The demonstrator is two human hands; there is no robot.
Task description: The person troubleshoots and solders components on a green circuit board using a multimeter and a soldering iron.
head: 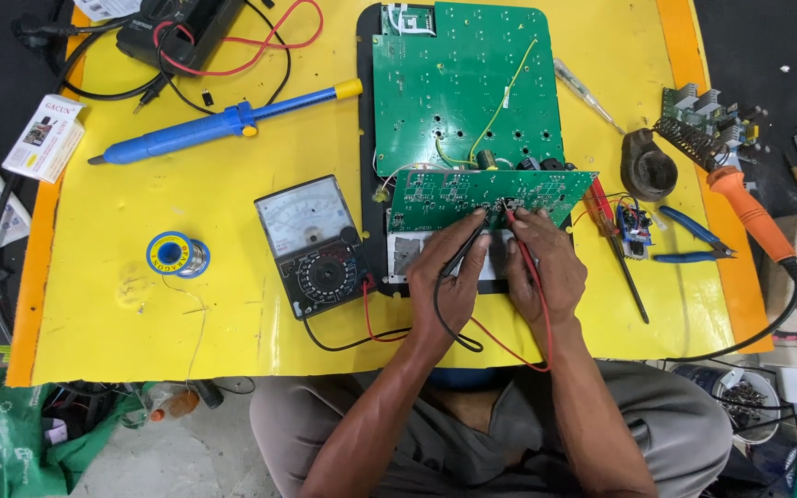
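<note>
I see yellow mat (186,323) on dark bench, grey floor below. Left hand (449,277) pinching black probe (469,242), right hand (546,267) pinching red probe (520,242) on small green board (472,195).

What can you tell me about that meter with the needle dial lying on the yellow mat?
The analog meter is a black, seemingly plastic box lying flat and slightly turned on the yellow mat, left of the person's left hand. Its upper half is a pale scale window; below sits a round selector knob ringed with markings. A red and a black lead run from its lower edge toward the hands. Neither hand touches it.
</note>
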